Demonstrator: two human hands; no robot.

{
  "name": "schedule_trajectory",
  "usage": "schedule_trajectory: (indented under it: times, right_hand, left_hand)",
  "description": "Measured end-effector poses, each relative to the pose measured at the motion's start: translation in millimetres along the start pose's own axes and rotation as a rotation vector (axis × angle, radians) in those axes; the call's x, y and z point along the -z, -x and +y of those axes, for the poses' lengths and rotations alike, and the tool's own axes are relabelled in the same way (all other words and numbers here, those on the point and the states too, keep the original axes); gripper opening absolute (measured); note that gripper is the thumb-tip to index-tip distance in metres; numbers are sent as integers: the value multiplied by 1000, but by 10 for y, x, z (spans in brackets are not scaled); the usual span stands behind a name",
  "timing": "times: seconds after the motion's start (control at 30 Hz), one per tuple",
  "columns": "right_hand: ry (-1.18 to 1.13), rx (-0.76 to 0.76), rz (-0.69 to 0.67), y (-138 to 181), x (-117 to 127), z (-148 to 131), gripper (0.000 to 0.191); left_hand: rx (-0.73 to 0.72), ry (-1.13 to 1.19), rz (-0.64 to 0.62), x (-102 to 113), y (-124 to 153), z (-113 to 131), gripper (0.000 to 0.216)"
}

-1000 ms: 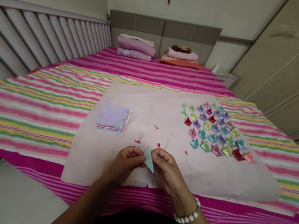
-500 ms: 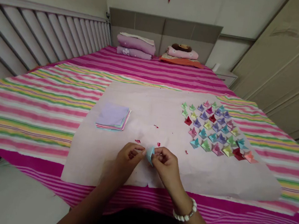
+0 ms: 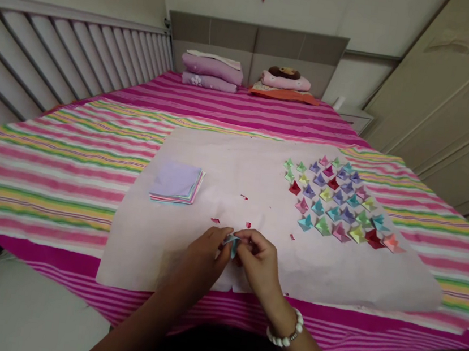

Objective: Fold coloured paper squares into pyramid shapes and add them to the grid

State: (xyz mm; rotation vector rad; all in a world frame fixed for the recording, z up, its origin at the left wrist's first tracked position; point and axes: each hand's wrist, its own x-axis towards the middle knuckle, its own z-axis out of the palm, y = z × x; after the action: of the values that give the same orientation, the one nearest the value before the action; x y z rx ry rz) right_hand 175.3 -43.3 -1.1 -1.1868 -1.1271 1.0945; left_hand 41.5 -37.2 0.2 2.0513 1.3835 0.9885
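Observation:
A small light-blue folded paper piece (image 3: 233, 245) is held up between my two hands, above the near part of a large white paper sheet (image 3: 236, 164). My left hand (image 3: 207, 252) pinches its left side, and my right hand (image 3: 257, 258) pinches its right side, so the fingers hide much of it. Small red paper scraps (image 3: 248, 225) lie just beyond my fingertips. To the left sits a stack of coloured square papers (image 3: 177, 183) with a lilac sheet on top. Several small folded paper boats (image 3: 338, 197) in many colours stand in rows to the right.
The sheet lies on a bed with a striped bedspread (image 3: 46, 175). Folded purple bedding (image 3: 212, 71) and a pink pile (image 3: 286, 83) stand by the headboard (image 3: 217, 37). A slatted rail (image 3: 82, 54) runs along the left, and a cabinet door (image 3: 452, 105) leans in at right.
My left hand has moved right and now grips the blue paper together with my right hand. The paper has turned and is more covered by fingers. The boats and stack stay put.

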Motion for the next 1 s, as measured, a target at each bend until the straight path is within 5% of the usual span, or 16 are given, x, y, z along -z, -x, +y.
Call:
schedule_trajectory:
  times: [0.2,0.33,0.47,0.77,1.0]
  right_hand:
    - [-219,-202,-36,-58,46,-37,11]
    - [-250,-218,-37,-65,69,-52,11]
    - [-280,-240,-53,-64,86,-66,12]
    - [-263,-194,-206,-45,96,-66,24]
    - [-176,-199,-319,-26,86,-48,32]
  left_hand:
    - [-80,195,77,95,-52,7,19]
    - [-228,232,-30,167,-54,-4,27]
    - [-230,236,-113,181,-25,-37,39]
    - [112,482,69,172,-47,34,7]
    - [382,804,40,170,-64,63,52]
